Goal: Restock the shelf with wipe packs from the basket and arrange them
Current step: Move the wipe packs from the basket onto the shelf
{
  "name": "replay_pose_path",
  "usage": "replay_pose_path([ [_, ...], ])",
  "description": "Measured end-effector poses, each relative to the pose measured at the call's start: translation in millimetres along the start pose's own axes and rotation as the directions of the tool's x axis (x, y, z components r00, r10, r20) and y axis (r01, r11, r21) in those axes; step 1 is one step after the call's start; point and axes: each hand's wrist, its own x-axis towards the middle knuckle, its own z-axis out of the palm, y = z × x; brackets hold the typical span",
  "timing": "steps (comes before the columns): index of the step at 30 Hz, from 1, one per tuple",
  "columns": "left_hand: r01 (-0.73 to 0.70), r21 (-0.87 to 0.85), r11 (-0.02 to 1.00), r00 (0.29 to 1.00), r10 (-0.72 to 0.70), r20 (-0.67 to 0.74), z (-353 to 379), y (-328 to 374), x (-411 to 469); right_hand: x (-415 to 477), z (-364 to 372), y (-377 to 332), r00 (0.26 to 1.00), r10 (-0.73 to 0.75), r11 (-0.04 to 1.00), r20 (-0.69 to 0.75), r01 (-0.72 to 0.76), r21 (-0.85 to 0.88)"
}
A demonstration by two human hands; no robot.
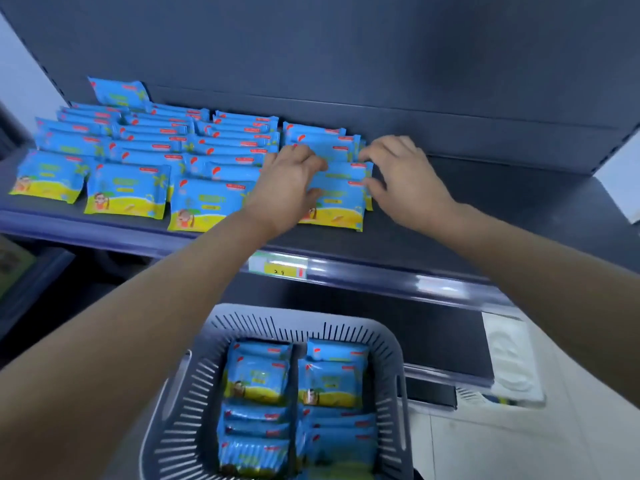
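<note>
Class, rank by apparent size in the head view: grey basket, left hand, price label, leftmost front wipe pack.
1. Grey basket, largest, though nearest the camera.
2. Left hand and leftmost front wipe pack look alike; unranked.
3. Price label, smallest.

Dim, cool, bluish light lies over everything; the dark blue metal shelf (485,209) shows a soft white glare along its glossy front rail, right of the yellow price label (277,268); wide-angle distortion bows the shelf edge and stretches the corners; print on the blue and yellow wipe packs (128,192) is smeared, unreadable; the grey slotted plastic basket (388,341) looks slightly blurred.
</note>
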Motion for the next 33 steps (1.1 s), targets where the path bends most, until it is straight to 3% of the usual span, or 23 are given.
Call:
replay_pose_path([
  [3,-0.088,-0.062,0.994,0.991,0.081,-0.107,-11.5,6.8,-47.1,-39.2,5.0,-28.3,0.997,-0.039,0.999,-0.063,0.039,-0.009],
  [5,-0.123,-0.081,0.989,0.989,0.115,-0.095,-9.4,7.7,-81.4,-67.8,16.9,-47.1,0.997,-0.056,0.998,-0.058,0.057,0.000],
  [11,-0.029,-0.149,0.988,0.983,0.055,0.177,39.9,-5.4,-172.2,-143.3,84.1,-83.5,0.982,-0.063,0.997,0.177,0.056,0.045],
  [15,0.093,-0.104,0.990,0.931,-0.049,0.362,76.2,-28.4,-217.5,-177.5,138.4,-90.2,0.886,0.001,0.998,0.464,0.026,-0.052],
  [21,0.173,-0.018,0.985,0.874,-0.145,0.464,113.9,-60.7,-251.7,-205.4,193.1,-85.4,0.675,0.051,0.998,0.736,-0.051,-0.023],
  [26,0.181,0.023,0.983,0.854,-0.169,0.492,138.5,-73.8,-258.6,-212.4,218.6,-79.6,0.564,0.098,0.995,0.820,-0.060,-0.077],
  [33,0.220,0.060,0.974,0.784,-0.213,0.583,164.0,-81.7,-264.5,-216.6,236.2,-86.3,0.561,0.234,0.972,0.794,-0.130,-0.195],
])
